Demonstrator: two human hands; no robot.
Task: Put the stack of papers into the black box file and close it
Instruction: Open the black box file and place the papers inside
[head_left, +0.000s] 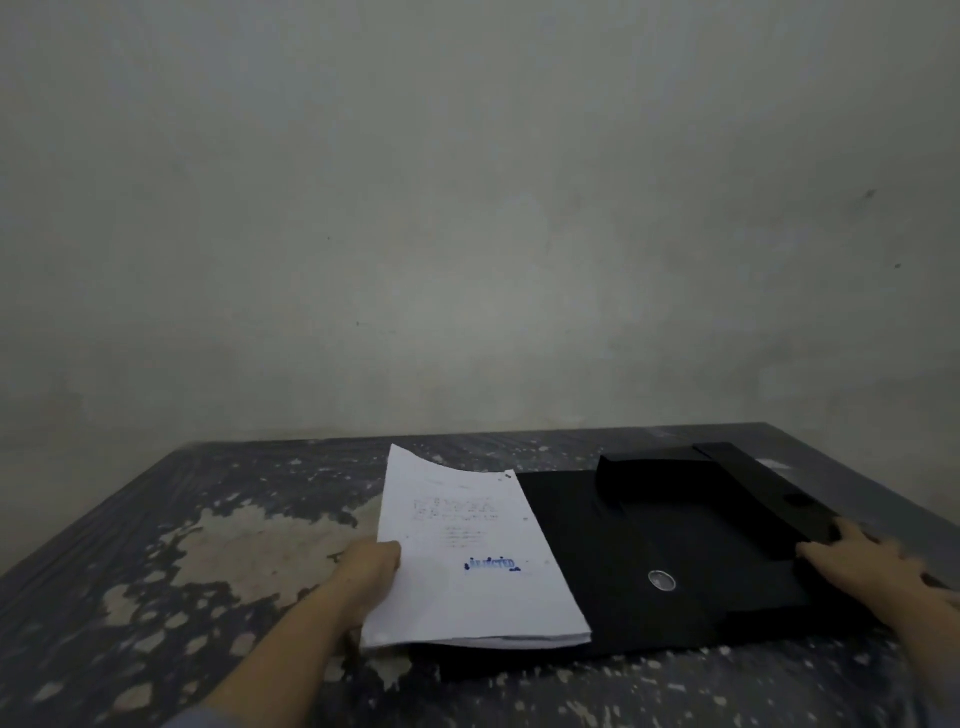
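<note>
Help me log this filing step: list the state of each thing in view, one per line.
stack of papers: held at its left edge, right part lying over the open file
black box file: open, flaps spread flat
left hand: grip closed on the papers
right hand: resting flat on the file's right side
table: paint badly worn

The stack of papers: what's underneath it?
The stack of papers lies partly over the left side of the open black box file, its left edge held by the left hand. Whatever else sits beneath is covered.
</note>
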